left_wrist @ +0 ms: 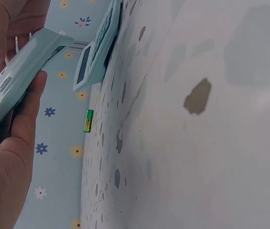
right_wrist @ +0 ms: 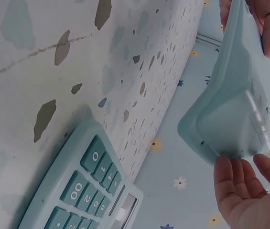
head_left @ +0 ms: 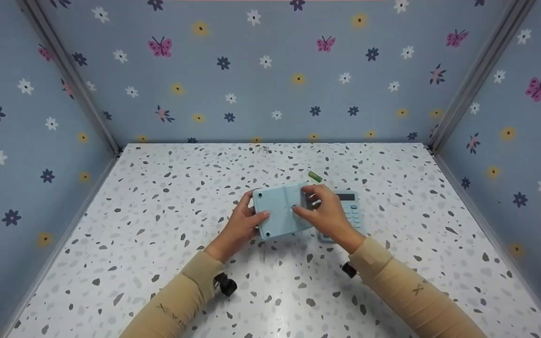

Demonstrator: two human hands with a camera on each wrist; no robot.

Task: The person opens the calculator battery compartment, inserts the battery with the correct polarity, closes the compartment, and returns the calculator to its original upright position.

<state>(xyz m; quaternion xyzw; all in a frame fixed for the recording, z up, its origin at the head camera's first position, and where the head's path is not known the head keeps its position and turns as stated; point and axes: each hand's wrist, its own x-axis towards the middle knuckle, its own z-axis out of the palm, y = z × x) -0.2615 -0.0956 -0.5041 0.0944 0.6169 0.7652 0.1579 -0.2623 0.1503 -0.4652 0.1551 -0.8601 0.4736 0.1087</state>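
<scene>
Head view: a rectangular pale-blue plastic device with rounded corners (head_left: 275,211) is held above a white, grey-speckled table (head_left: 172,281), its screw-dotted back toward the camera. The left hand (head_left: 240,226) grips one end, thumb on the back and fingers underneath. The right hand (head_left: 329,213) holds the other end, thumb on the back, fingers bent at the edge. A pale-blue calculator with a dark display (head_left: 354,213) lies face up, partly hidden behind the right hand and wrist. A small green cylindrical battery (head_left: 315,176) lies just beyond that hand.

Left wrist view: the left thumb and fingers pinch the device; the battery and calculator lie apart on the table.

Right wrist view: right fingertips touch the device's thick end, slightly spread; the calculator's teal number keys (right_wrist: 92,191) show nearby.
</scene>
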